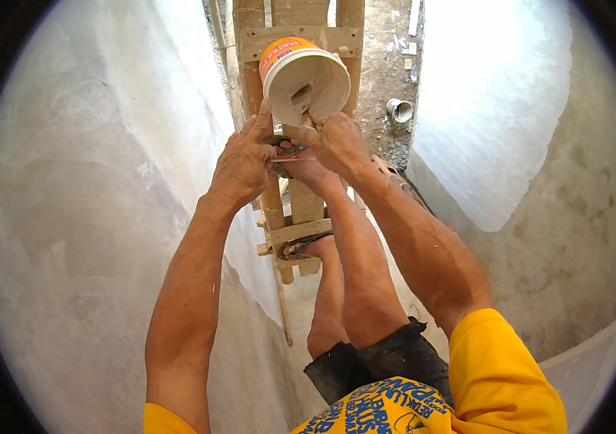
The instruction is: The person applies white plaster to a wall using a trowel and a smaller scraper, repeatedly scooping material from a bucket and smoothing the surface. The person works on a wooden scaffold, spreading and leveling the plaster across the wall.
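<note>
An orange and white plastic bucket (337, 72) lies tipped toward me on the wooden planks, with pale paste coating its inside. My right hand (340, 143) is closed round the handle of a putty knife (306, 117), whose blade reaches into the bucket. Beside the bucket's near left rim is my left hand (244, 160), its index finger stretched up to the rim. Between its thumb and other fingers it grips a thin flat plate (292, 158), seen almost edge-on. How far the plate runs under the fingers is hidden.
My sandalled feet stand on a narrow scaffold of wooden planks and crosspieces (301, 231). A grey, partly whitened wall (91, 181) rises close on the left; another wall (496, 108) with a white coat is at right. Below lies rubble ground with a white pipe piece (399, 111).
</note>
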Demonstrator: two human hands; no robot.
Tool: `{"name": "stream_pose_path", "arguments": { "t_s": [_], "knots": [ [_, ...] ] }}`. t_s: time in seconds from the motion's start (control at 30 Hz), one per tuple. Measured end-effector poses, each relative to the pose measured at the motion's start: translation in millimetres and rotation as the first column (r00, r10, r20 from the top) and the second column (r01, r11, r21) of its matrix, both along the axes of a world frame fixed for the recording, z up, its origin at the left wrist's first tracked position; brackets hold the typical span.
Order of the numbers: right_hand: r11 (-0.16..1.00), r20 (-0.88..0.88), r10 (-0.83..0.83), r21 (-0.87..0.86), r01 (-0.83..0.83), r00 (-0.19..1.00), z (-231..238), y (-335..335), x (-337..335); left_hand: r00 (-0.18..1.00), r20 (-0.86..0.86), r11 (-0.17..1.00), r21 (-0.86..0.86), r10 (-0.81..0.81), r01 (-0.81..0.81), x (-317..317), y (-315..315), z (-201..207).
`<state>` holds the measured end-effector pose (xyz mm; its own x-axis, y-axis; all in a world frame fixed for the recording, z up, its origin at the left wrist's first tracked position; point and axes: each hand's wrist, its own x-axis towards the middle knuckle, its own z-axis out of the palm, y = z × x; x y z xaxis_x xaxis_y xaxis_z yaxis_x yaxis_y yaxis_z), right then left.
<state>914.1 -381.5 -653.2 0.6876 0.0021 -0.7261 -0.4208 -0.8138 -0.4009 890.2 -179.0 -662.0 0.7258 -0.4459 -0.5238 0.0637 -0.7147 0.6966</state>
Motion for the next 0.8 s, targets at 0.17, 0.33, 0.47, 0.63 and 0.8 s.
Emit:
{"name": "stream_pose_path", "arguments": {
  "t_s": [0.17,0.33,0.47,0.63,0.8],
  "knots": [
    [0.866,-0.168,-0.423,0.212,0.452,0.890,4.4,17.0,-7.3,0.999,-0.018,0.999,0.002,-0.038,0.038,4.4,1.2,2.9],
    [0.812,-0.251,-0.495,0.207,0.546,0.832,2.2,26.7,-7.1,0.995,-0.063,0.996,0.012,-0.083,0.084,3.6,3.4,0.9],
    [0.447,-0.433,-0.709,0.335,0.830,0.557,-0.5,36.2,-6.7,0.996,-0.056,0.997,-0.024,-0.072,0.071,5.5,4.9,-2.9],
    [0.330,-0.522,-0.714,0.337,0.881,0.467,-7.3,33.8,-9.0,0.998,-0.038,0.995,-0.084,-0.049,0.046,8.5,9.5,-2.8],
    [0.198,-0.600,-0.705,0.346,0.917,0.378,-7.1,30.5,-22.4,0.989,-0.148,0.996,-0.077,0.028,-0.040,-0.1,28.4,-1.5]
  ]
}}
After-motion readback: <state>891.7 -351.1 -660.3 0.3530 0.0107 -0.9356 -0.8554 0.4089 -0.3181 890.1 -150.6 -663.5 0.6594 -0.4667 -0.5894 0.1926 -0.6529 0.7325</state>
